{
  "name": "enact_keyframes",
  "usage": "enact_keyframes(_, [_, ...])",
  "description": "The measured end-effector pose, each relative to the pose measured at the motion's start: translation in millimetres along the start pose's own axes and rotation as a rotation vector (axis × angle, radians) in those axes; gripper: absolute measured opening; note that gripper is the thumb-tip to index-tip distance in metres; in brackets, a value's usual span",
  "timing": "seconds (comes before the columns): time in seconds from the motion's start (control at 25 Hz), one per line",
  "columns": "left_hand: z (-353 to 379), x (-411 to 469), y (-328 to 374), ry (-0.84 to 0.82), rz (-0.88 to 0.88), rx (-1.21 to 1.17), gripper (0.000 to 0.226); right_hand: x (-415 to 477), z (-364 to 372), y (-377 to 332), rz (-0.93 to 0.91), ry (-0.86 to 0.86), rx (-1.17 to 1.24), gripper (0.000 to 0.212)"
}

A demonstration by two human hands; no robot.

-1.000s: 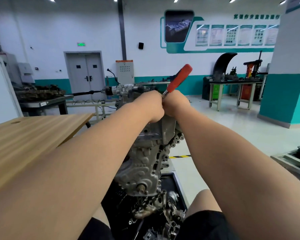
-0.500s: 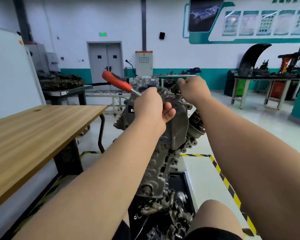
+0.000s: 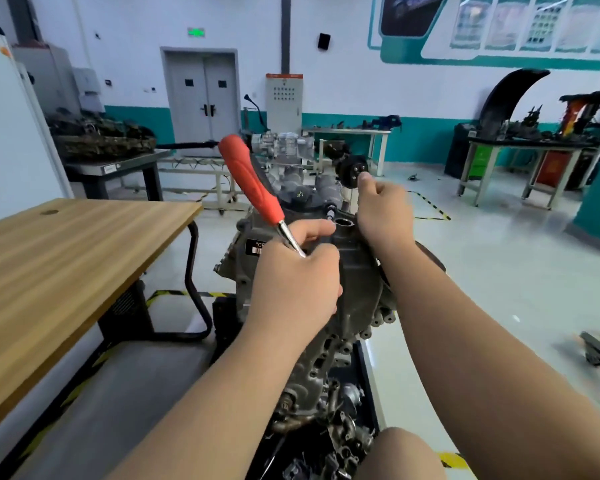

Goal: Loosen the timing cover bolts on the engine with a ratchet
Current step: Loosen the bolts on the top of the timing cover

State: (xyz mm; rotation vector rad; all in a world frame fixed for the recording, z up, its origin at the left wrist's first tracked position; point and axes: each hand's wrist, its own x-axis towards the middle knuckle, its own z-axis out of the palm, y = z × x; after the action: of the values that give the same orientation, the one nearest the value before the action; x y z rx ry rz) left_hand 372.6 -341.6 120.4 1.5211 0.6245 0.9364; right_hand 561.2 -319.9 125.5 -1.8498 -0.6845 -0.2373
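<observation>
A grey engine (image 3: 355, 282) stands upright in front of me, its timing cover facing me. My left hand (image 3: 297, 278) grips the head end of a ratchet (image 3: 253, 188) against the cover's upper part; the red handle slants up and to the left. My right hand (image 3: 383, 211) sits at the engine's top right edge, fingers curled with the thumb up; what it holds is hidden. The ratchet head and the bolt under it are covered by my left hand.
A wooden table (image 3: 49, 268) stands close on the left, its black leg (image 3: 193, 289) beside the engine. A black tray (image 3: 361, 403) of loose metal parts lies below the engine. Workbenches (image 3: 520, 147) line the far wall. My knee (image 3: 400, 452) is at bottom right.
Both hands were together on the ratchet with its handle up to the right; the handle swung over to the left, my right hand moved to the engine's top right edge, and my view came closer.
</observation>
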Motion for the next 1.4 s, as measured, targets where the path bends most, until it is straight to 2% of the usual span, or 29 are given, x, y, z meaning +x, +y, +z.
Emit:
enact_keyframes(0.08, [-2.8,0.2,-4.4,-0.054,0.094,0.15,0.027,-10.3,2.9,7.9,0.046,0.042,0.059,0.053])
enact_keyframes(0.28, [-8.9,5.0,-17.2,-0.177,0.46,0.602,0.034,-15.4,9.6,5.4,-0.112,0.048,-0.002,0.045])
enact_keyframes(0.4, [-2.6,5.2,-13.7,-0.253,0.462,0.639,0.049,-20.8,4.3,-3.7,-0.121,0.031,-0.058,0.043])
enact_keyframes(0.48, [2.8,1.4,-18.7,-0.251,0.352,0.415,0.049,-21.7,5.1,-7.1,-0.125,-0.051,-0.188,0.038])
enact_keyframes(0.6, [17.4,-7.3,-30.2,-0.097,0.089,-0.186,0.042,-20.4,12.0,-4.8,-0.171,-0.044,-0.338,0.041])
enact_keyframes(0.68, [22.7,-8.2,-30.3,0.057,-0.2,-0.685,0.033,-16.3,15.1,2.3,-0.171,0.012,-0.324,0.048])
enact_keyframes(0.72, [21.9,-6.3,-27.8,0.112,-0.296,-0.888,0.029,-13.8,14.9,5.8,-0.147,0.042,-0.286,0.049])
enact_keyframes(0.76, [18.7,-2.8,-25.6,0.134,-0.334,-0.986,0.028,-10.9,14.5,8.8,-0.108,0.071,-0.235,0.049])
enact_keyframes(0.8, [14.1,1.1,-23.3,0.126,-0.325,-0.947,0.029,-7.8,13.5,11.3,-0.065,0.099,-0.188,0.05])
enact_keyframes(0.88, [3.6,6.7,-20.1,0.075,-0.217,-0.662,0.032,-3.8,13.2,13.7,-0.005,0.119,-0.178,0.05])
enact_keyframes(0.96, [-4.5,8.3,-12.9,0.027,-0.049,-0.261,0.042,-3.2,13.7,12.0,0.008,0.099,-0.213,0.047])
enact_keyframes(1.12, [-3.4,4.8,-0.6,-0.067,0.417,0.788,0.043,-7.3,11.2,12.1,0.008,0.067,-0.107,0.034])
enact_keyframes(1.2, [3.2,3.5,-0.9,-0.1,0.544,1.033,0.04,-11.1,9.7,15.2,-0.021,0.033,-0.069,0.026])
enact_keyframes(1.28, [5.1,6.1,-5.5,-0.13,0.562,0.997,0.03,-13.2,9.3,15.1,-0.058,0.027,-0.104,0.03])
enact_keyframes(1.32, [5.4,5.6,-6.8,-0.141,0.501,0.834,0.024,-13.1,8.8,13.9,-0.053,0.04,-0.11,0.033])
enact_keyframes(1.4, [10.0,1.7,-9.9,-0.123,0.242,0.273,0.02,-11.3,8.1,11.6,-0.031,0.069,-0.132,0.042])
